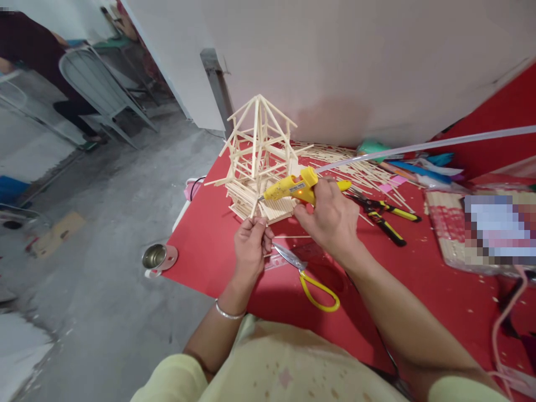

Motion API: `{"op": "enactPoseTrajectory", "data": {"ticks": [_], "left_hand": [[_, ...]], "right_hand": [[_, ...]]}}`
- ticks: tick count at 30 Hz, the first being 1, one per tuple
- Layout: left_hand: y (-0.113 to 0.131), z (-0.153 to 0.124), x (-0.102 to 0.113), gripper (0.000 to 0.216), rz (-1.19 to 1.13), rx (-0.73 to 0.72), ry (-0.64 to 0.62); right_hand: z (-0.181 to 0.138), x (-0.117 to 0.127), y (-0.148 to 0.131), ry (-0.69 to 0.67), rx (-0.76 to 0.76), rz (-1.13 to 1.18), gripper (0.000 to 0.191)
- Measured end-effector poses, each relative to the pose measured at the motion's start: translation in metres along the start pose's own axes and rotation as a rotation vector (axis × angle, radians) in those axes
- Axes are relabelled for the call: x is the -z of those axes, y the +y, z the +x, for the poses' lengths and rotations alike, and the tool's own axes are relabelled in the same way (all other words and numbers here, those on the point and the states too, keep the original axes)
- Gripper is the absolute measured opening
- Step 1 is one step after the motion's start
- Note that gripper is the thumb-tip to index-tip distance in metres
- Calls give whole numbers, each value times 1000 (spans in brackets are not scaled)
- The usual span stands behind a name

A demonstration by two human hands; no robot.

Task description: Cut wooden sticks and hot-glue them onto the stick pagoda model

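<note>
Soft light, faint shadow on wall (410, 67), stretched edges

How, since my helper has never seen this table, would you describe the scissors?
On the red table, find the left hand. Just right of it lie the scissors, silver blades pointing towards it. Unlike the black-and-yellow pliers farther right, they have a plain yellow loop handle.

Worktop (439, 318) clock, stick frame (255, 148) at centre.
12: wall (335, 67) behind. Just beside at 3: glue gun (287, 188). 2–3: loose sticks (355, 167). 3–4: pliers (372, 212), packed sticks (448, 234) farther out. 5: scissors (302, 269), on worktop in front. 8: cup (170, 257) at worktop corner. 10, well apart: chair (92, 78) on floor (125, 312).
</note>
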State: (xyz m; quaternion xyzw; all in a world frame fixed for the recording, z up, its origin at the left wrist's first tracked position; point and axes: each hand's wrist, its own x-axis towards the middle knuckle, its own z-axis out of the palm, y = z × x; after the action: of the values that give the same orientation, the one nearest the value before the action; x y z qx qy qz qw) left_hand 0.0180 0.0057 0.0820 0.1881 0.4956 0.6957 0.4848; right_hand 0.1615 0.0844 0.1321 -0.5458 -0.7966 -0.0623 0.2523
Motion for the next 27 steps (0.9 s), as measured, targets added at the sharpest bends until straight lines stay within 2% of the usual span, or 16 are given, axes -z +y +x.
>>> {"op": "enactPoseTrajectory", "data": {"ticks": [14,27], "left_hand": [[5,3,-3,33,5,10,17],[4,5,-2,33,8,17,21]], "right_hand": [[0,-2,2,4,20,-17,34],[-2,3,1,-59,-6,-11,31]]}}
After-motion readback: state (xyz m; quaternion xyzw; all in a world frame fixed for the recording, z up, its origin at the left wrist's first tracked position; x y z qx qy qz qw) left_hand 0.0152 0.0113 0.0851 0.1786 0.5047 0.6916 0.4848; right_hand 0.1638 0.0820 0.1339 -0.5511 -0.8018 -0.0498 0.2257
